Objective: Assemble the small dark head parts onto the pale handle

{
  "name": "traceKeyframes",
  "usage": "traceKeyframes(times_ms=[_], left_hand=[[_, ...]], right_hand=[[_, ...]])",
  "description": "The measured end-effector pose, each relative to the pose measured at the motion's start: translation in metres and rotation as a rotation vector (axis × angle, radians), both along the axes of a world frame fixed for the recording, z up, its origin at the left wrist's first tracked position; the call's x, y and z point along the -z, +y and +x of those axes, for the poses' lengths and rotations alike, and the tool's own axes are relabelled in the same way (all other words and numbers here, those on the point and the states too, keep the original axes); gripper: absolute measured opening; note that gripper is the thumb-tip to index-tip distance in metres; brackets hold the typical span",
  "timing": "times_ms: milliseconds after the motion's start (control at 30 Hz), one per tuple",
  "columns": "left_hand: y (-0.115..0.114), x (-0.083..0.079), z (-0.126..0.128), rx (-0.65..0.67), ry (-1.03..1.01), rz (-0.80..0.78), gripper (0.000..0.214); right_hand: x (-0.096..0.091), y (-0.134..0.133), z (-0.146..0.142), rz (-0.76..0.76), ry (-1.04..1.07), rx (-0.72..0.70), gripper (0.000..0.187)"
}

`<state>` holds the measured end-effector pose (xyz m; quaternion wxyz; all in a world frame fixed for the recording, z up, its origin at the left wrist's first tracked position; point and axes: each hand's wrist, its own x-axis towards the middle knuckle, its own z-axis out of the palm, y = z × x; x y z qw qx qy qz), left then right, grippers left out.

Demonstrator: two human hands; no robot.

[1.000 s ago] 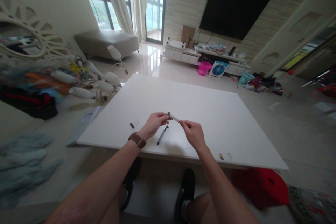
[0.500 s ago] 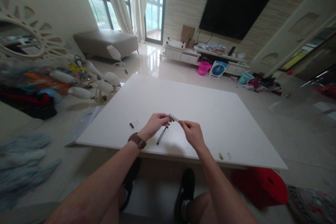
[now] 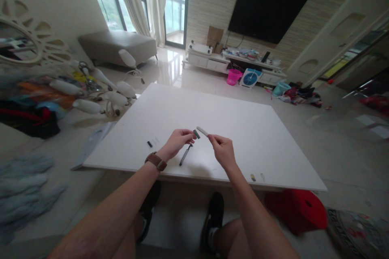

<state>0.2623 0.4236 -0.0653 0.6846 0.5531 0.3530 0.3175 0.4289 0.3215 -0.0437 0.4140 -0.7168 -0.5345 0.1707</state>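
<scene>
My left hand (image 3: 181, 139), a brown watch strap on its wrist, pinches a small dark green-and-black razor cartridge (image 3: 196, 134) between thumb and fingers. In my right hand (image 3: 223, 149) is a pale slim stick (image 3: 202, 131), gripped by its near end. Its far tip points toward the cartridge, with a small gap between the two. Just below my left hand, a silver-and-black razor handle (image 3: 184, 156) lies on the white table (image 3: 225, 117). Whether the stick's tip has bristles is too small to tell.
Left on the table are a small black block (image 3: 150, 144) and faint clear pieces (image 3: 155, 141). Near its front right edge lie a yellowish-dark piece (image 3: 253, 177) and a clear piece (image 3: 263, 177). A red roll (image 3: 298, 210) stands on the floor below; a lamp (image 3: 115, 99) is at left.
The stick's tip has come away from the cartridge, where they overlapped before. The cartridge now shows more plainly in my left hand. The whole view has shifted slightly.
</scene>
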Motion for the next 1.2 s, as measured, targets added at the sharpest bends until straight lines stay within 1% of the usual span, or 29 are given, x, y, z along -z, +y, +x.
traceKeyframes(times_ms=[67,167,200,267,333,433,500,633,700,767,867,1000,1100,1200], left_hand=[[-0.001,-0.001,0.000,0.012,0.010,0.007,0.016],[-0.002,-0.002,0.001,0.003,0.053,0.038,0.012],[-0.003,-0.002,0.001,0.002,0.060,0.041,0.012],[-0.003,-0.003,0.001,0.014,0.052,0.023,0.014],[-0.004,-0.004,0.001,0.028,0.039,0.005,0.016],[-0.004,-0.003,0.002,0.021,0.042,0.014,0.012],[-0.003,-0.002,0.002,0.014,0.037,0.010,0.010],[-0.002,-0.001,0.002,0.007,0.002,-0.031,0.011],[-0.002,-0.001,0.002,0.000,-0.010,-0.036,0.012],[-0.003,-0.002,0.002,-0.004,-0.015,-0.037,0.014],[-0.003,-0.001,0.002,0.001,-0.020,-0.050,0.015],[-0.005,0.000,0.004,0.070,-0.037,-0.033,0.014],[-0.007,-0.002,0.005,0.093,-0.032,0.059,0.014],[-0.009,-0.007,0.005,0.088,-0.003,0.209,0.014]], right_hand=[[0.000,0.001,0.001,-0.021,-0.010,-0.012,0.048],[0.001,0.001,0.002,-0.065,0.002,-0.092,0.049],[0.001,0.001,0.002,-0.053,0.014,-0.090,0.050],[0.002,0.001,0.003,-0.008,0.036,-0.038,0.052],[0.003,0.001,0.002,0.001,0.044,-0.015,0.050],[0.002,0.001,0.001,-0.042,0.084,-0.088,0.048],[-0.002,0.001,0.003,0.014,0.155,-0.082,0.047],[-0.012,0.000,0.010,0.253,0.278,0.087,0.046],[-0.013,0.000,0.013,0.279,0.283,0.101,0.043],[-0.010,0.000,0.013,0.236,0.280,0.072,0.041],[-0.002,0.003,0.008,0.128,0.275,0.024,0.038],[0.005,0.007,-0.001,0.039,0.337,-0.043,0.030],[0.008,0.010,-0.006,0.026,0.458,-0.086,0.028],[0.011,0.011,-0.009,-0.010,0.609,-0.056,0.032]])
